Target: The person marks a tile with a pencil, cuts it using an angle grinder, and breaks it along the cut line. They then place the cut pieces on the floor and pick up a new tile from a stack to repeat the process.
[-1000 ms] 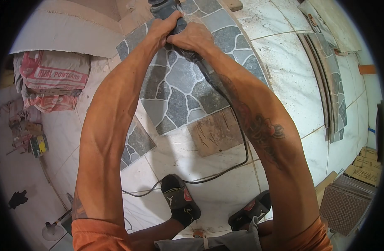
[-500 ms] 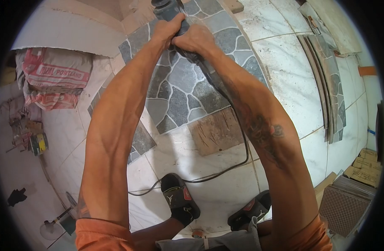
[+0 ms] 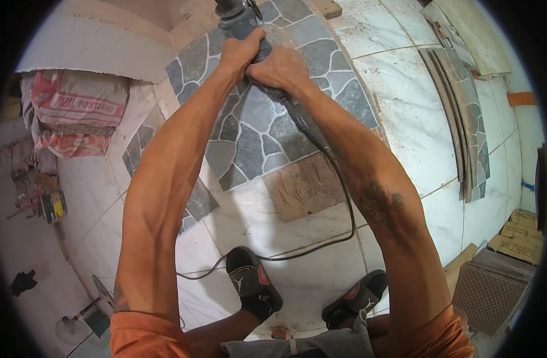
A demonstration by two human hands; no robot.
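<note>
A dark corded power tool (image 3: 245, 25) lies over the far part of a stone-patterned tile (image 3: 249, 146). My left hand (image 3: 242, 52) is closed around its body. Just right of it and touching it, my right hand (image 3: 280, 67) grips the rear of the tool. The tool's head reaches the top edge of the view, so its working end is partly cut off. From the back of the tool a black cord (image 3: 352, 209) loops down past my right forearm to the floor. A worn brown board (image 3: 306, 186) shows under the tile's near edge.
Cement bags (image 3: 79, 107) are at the left. Cut tile strips (image 3: 458, 119) lie at the right, and a smaller patterned tile piece (image 3: 197, 206) sits under my left forearm. Brown tiles (image 3: 488, 292) and boxes (image 3: 518, 235) stand at the lower right. My sandalled feet (image 3: 254, 283) are near the cord.
The tool and both hands have shifted slightly down in view, showing more of the tool's head. The surroundings have shifted a little to the left. Both hands keep their hold.
</note>
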